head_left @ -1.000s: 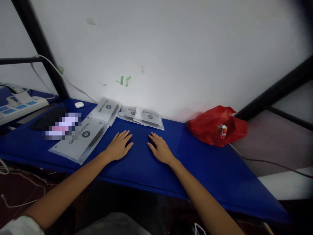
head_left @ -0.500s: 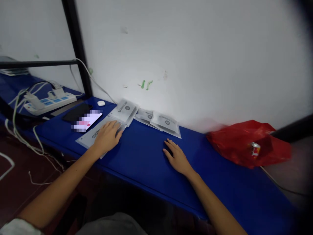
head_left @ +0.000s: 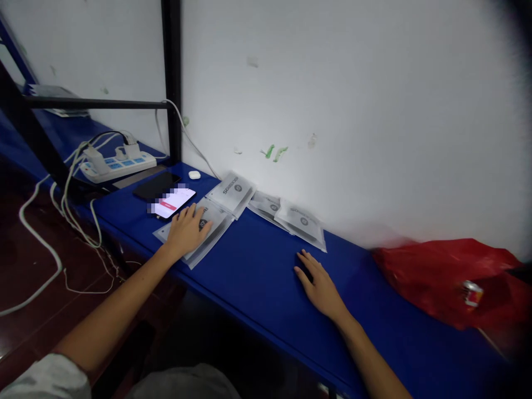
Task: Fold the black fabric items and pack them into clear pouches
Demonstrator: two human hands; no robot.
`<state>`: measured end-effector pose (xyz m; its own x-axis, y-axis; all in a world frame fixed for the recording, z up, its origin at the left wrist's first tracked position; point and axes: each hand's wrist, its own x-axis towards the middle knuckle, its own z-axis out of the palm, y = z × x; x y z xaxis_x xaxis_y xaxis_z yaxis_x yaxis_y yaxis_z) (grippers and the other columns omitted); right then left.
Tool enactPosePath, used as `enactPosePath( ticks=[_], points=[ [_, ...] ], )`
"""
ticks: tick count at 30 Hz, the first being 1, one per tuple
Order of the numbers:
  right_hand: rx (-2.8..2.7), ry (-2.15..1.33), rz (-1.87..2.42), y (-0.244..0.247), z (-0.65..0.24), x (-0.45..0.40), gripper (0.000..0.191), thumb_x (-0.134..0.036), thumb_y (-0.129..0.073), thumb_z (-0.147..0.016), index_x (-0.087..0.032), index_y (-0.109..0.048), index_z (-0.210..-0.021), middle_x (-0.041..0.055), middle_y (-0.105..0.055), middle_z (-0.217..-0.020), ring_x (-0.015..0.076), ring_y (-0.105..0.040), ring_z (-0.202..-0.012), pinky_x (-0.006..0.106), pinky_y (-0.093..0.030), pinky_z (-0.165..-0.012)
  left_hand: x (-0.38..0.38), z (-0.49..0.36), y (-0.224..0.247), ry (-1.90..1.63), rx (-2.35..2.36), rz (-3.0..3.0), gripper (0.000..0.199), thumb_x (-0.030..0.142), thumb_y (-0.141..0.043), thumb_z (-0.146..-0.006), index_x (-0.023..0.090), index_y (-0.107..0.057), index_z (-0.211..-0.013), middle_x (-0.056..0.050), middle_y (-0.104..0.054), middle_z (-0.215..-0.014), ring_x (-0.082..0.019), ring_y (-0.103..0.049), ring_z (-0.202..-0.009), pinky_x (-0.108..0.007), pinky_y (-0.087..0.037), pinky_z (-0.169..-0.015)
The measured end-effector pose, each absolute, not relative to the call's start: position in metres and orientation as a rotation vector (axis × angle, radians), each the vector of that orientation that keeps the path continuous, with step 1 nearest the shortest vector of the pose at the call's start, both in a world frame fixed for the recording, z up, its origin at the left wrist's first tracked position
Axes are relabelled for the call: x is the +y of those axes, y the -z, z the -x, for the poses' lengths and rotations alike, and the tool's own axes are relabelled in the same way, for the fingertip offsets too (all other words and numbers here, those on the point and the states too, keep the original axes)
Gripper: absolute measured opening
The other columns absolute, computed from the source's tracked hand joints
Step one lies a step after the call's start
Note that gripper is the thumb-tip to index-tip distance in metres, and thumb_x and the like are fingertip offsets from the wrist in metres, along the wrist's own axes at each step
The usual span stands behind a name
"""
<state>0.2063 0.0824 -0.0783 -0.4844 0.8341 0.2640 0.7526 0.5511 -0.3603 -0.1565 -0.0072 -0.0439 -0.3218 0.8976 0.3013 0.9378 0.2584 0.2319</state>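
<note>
My left hand (head_left: 188, 231) lies with its fingers spread on a translucent zip packet (head_left: 214, 235) at the left of the blue table (head_left: 257, 271). Its fingertips are close to a lit phone (head_left: 177, 204). My right hand (head_left: 320, 285) rests palm down on the table, fingers apart, holding nothing. Just beyond it, a printed packet (head_left: 301, 221) overlaps another packet (head_left: 266, 205) by the wall. One more packet (head_left: 233, 193) lies behind my left hand, touching the one under it.
A red plastic bag (head_left: 449, 277) lies at the right. At the left are a dark tablet-like slab (head_left: 157, 185), a small white case (head_left: 194, 175), a power strip (head_left: 120, 166) with cables, and a black metal post (head_left: 172, 83).
The view has turned left, so the table items appear further right. My left hand has shifted slightly toward the left on the packet, uncovering more of its print. My right hand stays on the table.
</note>
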Motion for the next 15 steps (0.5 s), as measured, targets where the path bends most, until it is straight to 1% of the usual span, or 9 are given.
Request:
enactPosePath(
  ticks=[8,11,15],
  points=[
    [-2.376,-0.296,1.287,0.079,-0.207,0.084,0.051,-0.051,-0.041,-0.088,-0.023,-0.052,-0.129,0.0116,-0.045,-0.141,0.0286,-0.039,-0.132,0.056,-0.03,-0.109,-0.022,0.138,0.045,0.494,-2.39,1.824,0.053,0.046,-0.03,-0.092,0.015,-0.043,-0.132,-0.016,-0.04,-0.143,-0.033,-0.036,-0.129,-0.05,-0.036,-0.098],
    [-2.363,-0.329,1.295,0.075,-0.207,0.082,0.053,-0.051,-0.043,-0.088,-0.021,-0.051,-0.13,0.0129,-0.045,-0.141,0.0285,-0.04,-0.131,0.053,-0.031,-0.109,-0.03,0.122,0.047,0.5,-2.355,1.886,0.054,0.047,-0.029,-0.093,0.014,-0.043,-0.133,-0.017,-0.039,-0.143,-0.034,-0.036,-0.13,-0.05,-0.035,-0.099],
    [-2.298,-0.357,1.289,0.066,-0.208,0.077,0.053,-0.048,-0.044,-0.088,-0.02,-0.048,-0.132,0.013,-0.047,-0.139,0.0267,-0.045,-0.128,0.049,-0.034,-0.108,-0.036,0.095,0.049,0.53,-2.299,2.012,0.053,0.048,-0.028,-0.093,0.017,-0.041,-0.136,-0.015,-0.037,-0.145,-0.033,-0.034,-0.132,-0.05,-0.032,-0.102]
  ],
)
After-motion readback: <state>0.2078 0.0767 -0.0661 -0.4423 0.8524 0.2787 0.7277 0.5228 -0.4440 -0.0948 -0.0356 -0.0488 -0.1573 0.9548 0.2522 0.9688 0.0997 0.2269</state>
